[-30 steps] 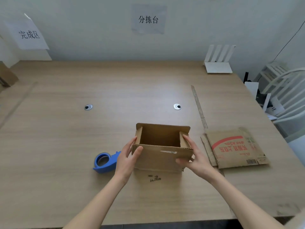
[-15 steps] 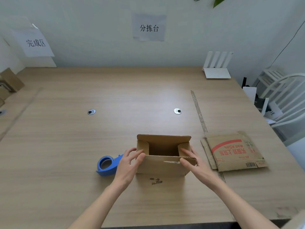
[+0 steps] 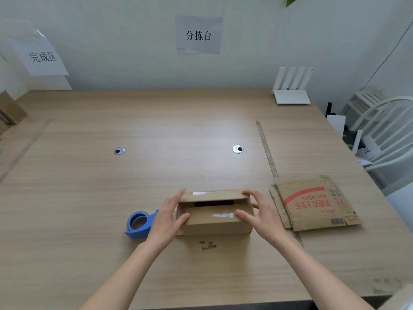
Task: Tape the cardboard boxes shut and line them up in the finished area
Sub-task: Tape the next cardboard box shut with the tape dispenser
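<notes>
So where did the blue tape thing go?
In the head view, the blue tape dispenser sits on the table, just left of the left hand and the cardboard box.

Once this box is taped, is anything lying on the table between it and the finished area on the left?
Only the blue tape dispenser, right beside the box under the left hand. Beyond it the table looks bare up to the cardboard boxes already at the far left edge.
</notes>
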`<state>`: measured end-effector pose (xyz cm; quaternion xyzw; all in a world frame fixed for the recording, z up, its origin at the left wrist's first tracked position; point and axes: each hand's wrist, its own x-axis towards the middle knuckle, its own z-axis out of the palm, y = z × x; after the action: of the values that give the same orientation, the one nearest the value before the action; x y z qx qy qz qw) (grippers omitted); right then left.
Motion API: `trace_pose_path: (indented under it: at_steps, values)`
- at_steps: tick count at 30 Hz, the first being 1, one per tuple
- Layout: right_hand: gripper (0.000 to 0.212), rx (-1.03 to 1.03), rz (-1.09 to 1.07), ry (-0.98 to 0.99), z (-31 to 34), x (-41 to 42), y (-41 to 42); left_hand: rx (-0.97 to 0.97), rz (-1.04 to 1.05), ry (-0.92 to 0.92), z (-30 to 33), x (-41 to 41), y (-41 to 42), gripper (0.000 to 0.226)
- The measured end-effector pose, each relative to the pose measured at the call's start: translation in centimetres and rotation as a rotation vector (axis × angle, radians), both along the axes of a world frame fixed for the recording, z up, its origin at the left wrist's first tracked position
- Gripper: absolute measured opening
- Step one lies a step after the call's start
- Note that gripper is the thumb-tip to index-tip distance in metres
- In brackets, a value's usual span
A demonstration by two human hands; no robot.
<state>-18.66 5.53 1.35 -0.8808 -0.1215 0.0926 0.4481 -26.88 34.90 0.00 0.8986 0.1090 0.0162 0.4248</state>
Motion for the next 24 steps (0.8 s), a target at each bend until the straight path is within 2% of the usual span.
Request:
trace_pose_path:
  at_steps: [1, 3, 6, 9, 14, 17, 24]
  values:
    - [0.054, -0.047, -0.005, -0.024, -0.4, 0.1, 0.0, 0.035, -0.018, 0.017, -0.4, -0.1, 0.2, 0.064]
    - [0.047, -0.181, 0.014, -0.080, -1.7, 0.3, -0.3, 0.090, -0.049, 0.067, -1.4, -0.6, 0.2, 0.059]
    - [0.051, -0.240, 0.063, -0.063, -3.6, 0.2, -1.1, 0.124, -0.075, 0.066, -2.3, -0.9, -0.8, 0.056]
    - [0.054, -0.340, 0.112, -0.125, -4.5, 1.0, -0.9, 0.218, -0.073, 0.012, -2.8, -0.3, -1.1, 0.053]
    - [0.055, -0.313, 0.178, -0.112, -5.6, 2.3, -0.4, 0.135, -0.087, 0.027, -3.7, 1.1, -0.4, 0.050]
    - [0.054, -0.367, 0.200, -0.139, -6.6, 1.6, -0.5, 0.123, -0.123, 0.008, -4.3, 1.1, 0.0, 0.049]
    - [0.048, -0.348, 0.057, -0.281, -6.7, 2.2, -0.3, 0.078, -0.148, -0.017, -4.9, 1.7, 0.4, 0.049]
